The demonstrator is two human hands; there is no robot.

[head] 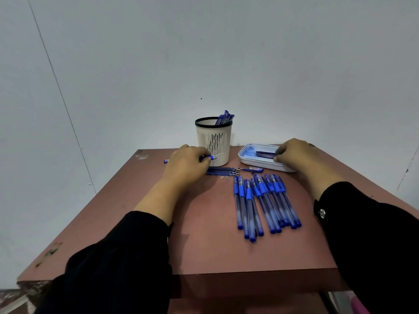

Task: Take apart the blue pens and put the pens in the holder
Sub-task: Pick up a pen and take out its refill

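My left hand [187,165] is closed around a blue pen [207,157] lying crosswise, its ends sticking out on both sides, just left of the white slotted holder [214,145]. Several blue pens [224,117] stand in the holder. My right hand [294,154] rests on the white tray [247,158], fingertips pinching the thin refills [260,154] inside it. Several whole blue pens [263,202] lie side by side on the table's middle right. More refills [223,171] and a small cap piece [256,170] lie in front of the holder.
The reddish-brown table [204,234] stands against a pale wall. Tiny springs [225,177] lie near the loose refills. The table's front edge is near my sleeves; a chipped corner shows at the left.
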